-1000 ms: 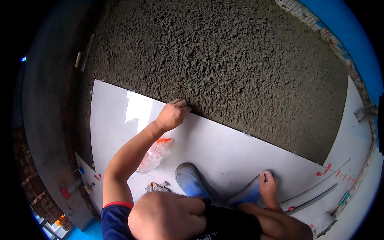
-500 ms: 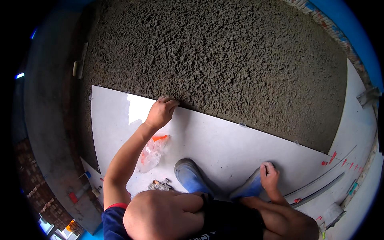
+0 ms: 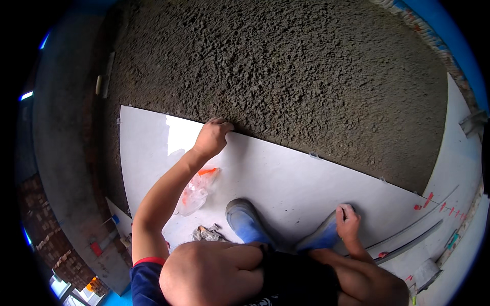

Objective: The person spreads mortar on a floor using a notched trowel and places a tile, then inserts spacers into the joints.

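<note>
My left hand [image 3: 213, 138] reaches forward to the far edge of a large white tile [image 3: 275, 178]. Its fingers bend over that edge, beside the rough grey mortar bed [image 3: 286, 76]; the fingertips, and anything in them, are hidden. Small clear clips [image 3: 314, 156] stick out along the same edge, to the right of this hand. Close to my right knee, my right hand [image 3: 349, 224] is closed, with thumb and fingers curled together above the tile, beside my right boot [image 3: 321, 235]. I cannot make out what, if anything, it holds.
A clear plastic bag [image 3: 194, 196] with orange bits lies below my left forearm, near a crumpled grey scrap [image 3: 208, 233]. Red wedges [image 3: 429, 199], long thin strips [image 3: 413, 239] and a trowel [image 3: 427, 274] lie at right. A long-handled tool [image 3: 100, 84] rests at the far left.
The whole view has shifted slightly. My left hand stays at the tile's far edge, its wrist turned a little; my right hand keeps its curled shape by the boot.
</note>
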